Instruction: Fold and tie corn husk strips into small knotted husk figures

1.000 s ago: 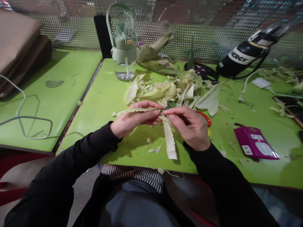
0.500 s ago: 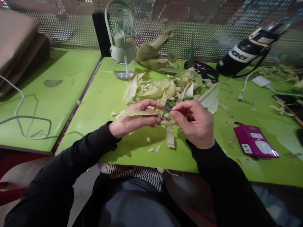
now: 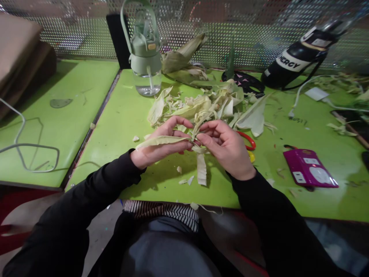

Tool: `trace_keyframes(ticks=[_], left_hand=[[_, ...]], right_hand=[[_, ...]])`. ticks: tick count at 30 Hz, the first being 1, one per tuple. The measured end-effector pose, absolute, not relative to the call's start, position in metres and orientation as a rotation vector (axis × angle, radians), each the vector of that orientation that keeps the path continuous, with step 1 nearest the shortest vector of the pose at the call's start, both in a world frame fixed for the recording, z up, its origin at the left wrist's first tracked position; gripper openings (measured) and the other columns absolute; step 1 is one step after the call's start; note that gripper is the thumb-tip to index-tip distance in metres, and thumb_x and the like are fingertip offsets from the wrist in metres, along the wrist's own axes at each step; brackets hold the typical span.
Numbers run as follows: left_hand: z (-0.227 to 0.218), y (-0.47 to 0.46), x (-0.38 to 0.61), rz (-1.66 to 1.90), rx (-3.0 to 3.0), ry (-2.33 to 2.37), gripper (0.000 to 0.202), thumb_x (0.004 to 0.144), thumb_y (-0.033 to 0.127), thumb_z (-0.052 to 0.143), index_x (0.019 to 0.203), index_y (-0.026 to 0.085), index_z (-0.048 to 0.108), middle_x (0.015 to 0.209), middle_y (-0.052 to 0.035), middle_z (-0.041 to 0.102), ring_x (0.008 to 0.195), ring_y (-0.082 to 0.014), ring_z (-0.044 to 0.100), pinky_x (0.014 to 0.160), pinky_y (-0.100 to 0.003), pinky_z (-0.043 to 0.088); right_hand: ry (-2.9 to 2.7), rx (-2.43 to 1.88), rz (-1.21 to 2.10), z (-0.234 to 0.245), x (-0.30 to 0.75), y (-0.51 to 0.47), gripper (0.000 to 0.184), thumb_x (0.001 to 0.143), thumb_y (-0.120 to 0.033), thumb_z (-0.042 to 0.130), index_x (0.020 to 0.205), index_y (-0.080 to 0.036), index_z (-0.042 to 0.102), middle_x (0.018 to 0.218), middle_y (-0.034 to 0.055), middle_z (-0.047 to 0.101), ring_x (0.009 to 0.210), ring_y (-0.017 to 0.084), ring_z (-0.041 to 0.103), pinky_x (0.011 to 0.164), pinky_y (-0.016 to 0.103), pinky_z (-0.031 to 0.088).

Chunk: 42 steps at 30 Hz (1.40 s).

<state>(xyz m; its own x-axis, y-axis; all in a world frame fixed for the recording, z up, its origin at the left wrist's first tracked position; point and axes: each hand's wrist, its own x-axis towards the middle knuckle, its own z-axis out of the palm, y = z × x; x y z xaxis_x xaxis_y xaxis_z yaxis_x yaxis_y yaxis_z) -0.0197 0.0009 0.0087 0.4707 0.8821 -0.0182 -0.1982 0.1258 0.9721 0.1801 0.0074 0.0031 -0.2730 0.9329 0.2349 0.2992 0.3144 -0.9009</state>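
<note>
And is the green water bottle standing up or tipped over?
Standing up: the green water bottle rests upright on the green table, with its lid and looped handle at the top.

The green table (image 3: 115, 119) carries corn husks (image 3: 196, 109), a water bottle (image 3: 146, 63), a black flask (image 3: 291, 63) and a magenta power strip (image 3: 301, 161).

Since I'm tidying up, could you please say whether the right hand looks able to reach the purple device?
Probably yes: nothing tall stands between the right hand and the purple device, though that hand is occupied with pale husk.
</note>
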Motion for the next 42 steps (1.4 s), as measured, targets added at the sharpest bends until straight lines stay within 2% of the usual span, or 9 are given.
trace_keyframes(ticks=[7,11,15,21,27,31,35,38,42], left_hand=[[0.008,0.000,-0.020,0.966,1.066,0.792,0.038,0.085,0.017,0.071,0.118,0.017,0.052,0.083,0.0000,0.071,0.078,-0.0105,0.070,0.069,-0.021,0.053],[0.005,0.003,-0.019,1.004,1.026,0.827,0.028,0.089,0.015,0.065,0.115,0.016,0.056,0.084,-0.0003,0.072,0.077,-0.0091,0.069,0.072,-0.022,0.055],[0.005,0.004,-0.017,1.015,0.991,0.843,0.018,0.087,0.017,0.067,0.104,0.015,0.061,0.085,-0.0002,0.071,0.076,-0.0081,0.067,0.071,-0.021,0.053],[0.008,0.007,-0.021,0.930,1.072,0.827,0.017,0.086,0.022,0.071,0.099,0.012,0.065,0.082,-0.0016,0.070,0.073,-0.0081,0.064,0.069,-0.022,0.052],[0.010,0.004,-0.020,0.880,1.190,0.783,0.025,0.081,0.015,0.074,0.102,0.011,0.061,0.081,-0.0015,0.070,0.072,-0.0094,0.066,0.070,-0.023,0.053],[0.012,0.002,-0.021,0.877,1.225,0.757,0.028,0.080,0.013,0.076,0.103,0.013,0.060,0.082,-0.0009,0.071,0.076,-0.0107,0.068,0.075,-0.024,0.054],[0.011,0.004,-0.025,0.880,1.248,0.738,0.023,0.081,0.017,0.076,0.099,0.013,0.063,0.085,-0.0025,0.072,0.075,-0.0108,0.068,0.073,-0.024,0.054],[0.009,0.006,-0.026,0.895,1.246,0.743,0.019,0.081,0.018,0.077,0.096,0.013,0.066,0.085,-0.0024,0.072,0.074,-0.0099,0.067,0.070,-0.022,0.053],[0.006,0.006,-0.025,0.787,1.231,0.771,0.028,0.081,0.017,0.077,0.108,0.015,0.069,0.087,-0.0017,0.072,0.076,-0.0093,0.066,0.071,-0.021,0.051]], right_hand=[[-1.852,-0.920,0.999,0.011,0.187,0.004,0.028,0.094,-0.046,0.063,0.082,-0.020,0.064,0.065,-0.0042,0.057,0.049,0.006,0.046,0.042,0.020,0.034],[-1.893,-0.730,1.224,0.012,0.190,0.002,0.033,0.099,-0.049,0.052,0.094,-0.020,0.067,0.067,-0.0019,0.065,0.044,0.007,0.051,0.038,0.021,0.035],[-1.934,-1.110,0.922,0.009,0.182,0.004,0.023,0.089,-0.042,0.070,0.084,-0.021,0.062,0.067,-0.0034,0.060,0.052,0.008,0.048,0.046,0.023,0.037],[-2.066,-1.032,0.798,0.015,0.181,0.004,0.029,0.097,-0.039,0.056,0.074,-0.022,0.061,0.067,-0.0013,0.057,0.059,0.013,0.049,0.056,0.028,0.039],[-2.028,-1.102,0.679,0.015,0.183,0.008,0.029,0.092,-0.047,0.063,0.108,-0.021,0.065,0.105,0.0063,0.069,0.092,0.021,0.063,0.078,0.034,0.049],[-2.206,-1.080,0.864,0.019,0.192,0.014,0.027,0.100,-0.038,0.048,0.114,-0.024,0.067,0.113,0.0070,0.071,0.109,0.025,0.064,0.091,0.041,0.049],[-2.267,-1.064,0.643,0.025,0.203,0.017,0.015,0.089,-0.036,0.066,0.098,-0.024,0.070,0.099,0.0055,0.072,0.099,0.026,0.064,0.089,0.044,0.049],[-2.154,-1.089,0.641,0.027,0.205,0.017,0.012,0.090,-0.034,0.066,0.088,-0.023,0.068,0.090,0.0037,0.071,0.085,0.021,0.065,0.079,0.038,0.052],[-2.030,-1.046,0.658,0.025,0.199,0.013,0.009,0.090,-0.031,0.067,0.088,-0.022,0.067,0.085,0.0006,0.071,0.074,0.015,0.064,0.068,0.030,0.052]])
